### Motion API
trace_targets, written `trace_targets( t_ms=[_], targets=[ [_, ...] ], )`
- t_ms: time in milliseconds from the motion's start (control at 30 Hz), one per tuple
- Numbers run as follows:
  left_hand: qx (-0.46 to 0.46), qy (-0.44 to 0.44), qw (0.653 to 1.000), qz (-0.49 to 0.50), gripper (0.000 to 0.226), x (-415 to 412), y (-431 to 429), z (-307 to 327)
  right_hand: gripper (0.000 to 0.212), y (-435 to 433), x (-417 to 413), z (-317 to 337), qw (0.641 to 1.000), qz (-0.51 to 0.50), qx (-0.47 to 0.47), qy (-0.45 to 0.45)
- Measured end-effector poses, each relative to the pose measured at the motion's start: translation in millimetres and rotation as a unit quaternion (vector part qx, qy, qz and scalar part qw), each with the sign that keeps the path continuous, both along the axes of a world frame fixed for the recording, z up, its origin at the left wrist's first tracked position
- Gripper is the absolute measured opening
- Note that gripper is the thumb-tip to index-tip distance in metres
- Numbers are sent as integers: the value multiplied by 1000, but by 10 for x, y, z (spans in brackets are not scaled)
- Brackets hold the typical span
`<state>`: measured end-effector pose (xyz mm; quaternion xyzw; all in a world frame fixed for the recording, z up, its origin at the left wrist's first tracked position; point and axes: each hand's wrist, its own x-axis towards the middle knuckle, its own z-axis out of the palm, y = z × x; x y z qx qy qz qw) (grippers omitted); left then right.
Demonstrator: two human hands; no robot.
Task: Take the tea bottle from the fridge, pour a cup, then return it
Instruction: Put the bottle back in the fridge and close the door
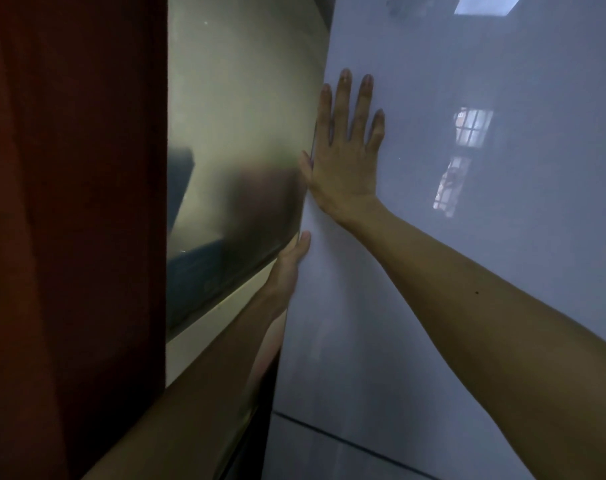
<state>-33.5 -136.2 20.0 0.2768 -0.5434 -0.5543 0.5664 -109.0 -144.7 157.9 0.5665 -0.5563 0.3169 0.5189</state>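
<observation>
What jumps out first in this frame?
The right hand lies flat, fingers spread, on the glossy grey fridge door, near its left edge. Just below, the left hand holds that edge, with the thumb on the front and the fingers hidden behind it. A dark red surface fills the left side of the view.

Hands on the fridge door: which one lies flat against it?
The right hand, fingers spread on the fridge door; the left hand grips its edge instead.

Right hand (343, 161) flat on fridge door (467, 271), left hand (289, 261) gripping its edge
</observation>
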Motion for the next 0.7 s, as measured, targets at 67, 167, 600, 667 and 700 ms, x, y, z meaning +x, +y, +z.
trace_targets(
  t_ms=[67, 167, 600, 667, 700],
  targets=[
    [0, -6, 1000, 0, 47, -3, 26, 14, 91, 15, 4, 1, 1000, -2, 10, 0],
    [3, -13, 1000, -3, 44, -5, 71, 44, 91, 58, -7, 9, 999, 3, 32, 2],
    [-19, -72, 996, 41, 37, 39, 593, 221, 70, 607, -213, 97, 984, 44, 172, -17],
    [-25, -91, 994, 56, 41, 49, 692, 237, 68, 773, -285, 36, 981, 45, 187, -42],
    [-27, -102, 992, 65, 41, 62, 712, 235, 67, 856, -326, -2, 979, 42, 193, -53]
  ],
)
